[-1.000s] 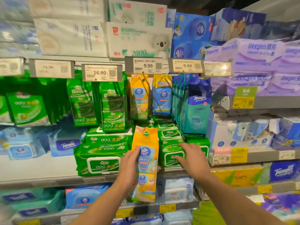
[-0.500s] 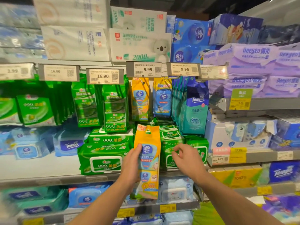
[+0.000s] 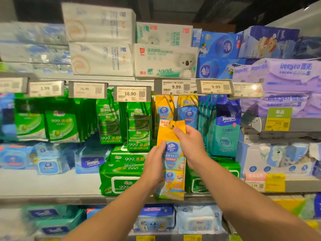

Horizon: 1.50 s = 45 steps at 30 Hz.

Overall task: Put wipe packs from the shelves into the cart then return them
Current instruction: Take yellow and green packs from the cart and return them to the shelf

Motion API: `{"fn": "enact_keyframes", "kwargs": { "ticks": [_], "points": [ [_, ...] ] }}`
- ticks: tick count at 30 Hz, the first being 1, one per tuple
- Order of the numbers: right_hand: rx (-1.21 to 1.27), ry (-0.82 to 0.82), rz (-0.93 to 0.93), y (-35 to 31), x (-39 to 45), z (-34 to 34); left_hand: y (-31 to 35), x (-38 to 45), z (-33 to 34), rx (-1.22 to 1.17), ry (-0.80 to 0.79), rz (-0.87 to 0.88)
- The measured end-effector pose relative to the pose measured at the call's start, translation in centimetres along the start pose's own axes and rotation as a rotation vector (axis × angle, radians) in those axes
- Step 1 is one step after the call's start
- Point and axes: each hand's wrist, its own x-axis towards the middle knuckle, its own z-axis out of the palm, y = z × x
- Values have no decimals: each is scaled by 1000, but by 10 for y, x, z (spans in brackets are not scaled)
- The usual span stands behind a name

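I hold a long yellow Vinda wipe pack strip (image 3: 172,153) upright in front of the shelves. My left hand (image 3: 154,164) grips its left side near the middle. My right hand (image 3: 189,143) pinches its yellow top flap. Just behind and above the flap, a matching yellow wipe pack (image 3: 164,108) hangs on a hook under the 9.99 price tag (image 3: 175,86). The strip's lower end covers part of the green wipe packs stacked on the shelf (image 3: 52,195). No cart is in view.
Green 999 wipe packs (image 3: 139,131) hang to the left, with more stacked flat below (image 3: 121,180). A blue Vinda pack (image 3: 188,112) and teal Tempo packs (image 3: 225,133) hang to the right. Tissue bundles fill the top shelf. Purple Deeyeo packs (image 3: 288,84) sit at right.
The yellow strip rose from in front of the stacked green packs toward the hanging row. My right hand left the green packs and took hold of the strip's top flap.
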Motion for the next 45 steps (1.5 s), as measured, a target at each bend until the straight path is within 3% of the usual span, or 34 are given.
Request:
{"fn": "enact_keyframes", "kwargs": {
  "ticks": [5,9,16,22,33,37,40,45],
  "points": [
    [-41,64,-121,-20,22,12,42,18,4,98,58,183],
    [-52,7,-246,-26,28,11,79,29,8,176,63,351],
    [21,13,-332,-34,33,10,88,34,16,179,13,524],
    [55,2,-362,-43,44,8,97,38,21,159,-32,523],
    [-24,65,-314,-34,75,14,102,52,25,230,73,523],
    [-60,49,-294,-33,80,16,100,64,26,267,148,472],
    [-73,78,-284,-26,88,20,96,79,25,399,261,468],
    [-192,131,-304,-22,123,28,98,101,30,399,447,370]
  ]
}}
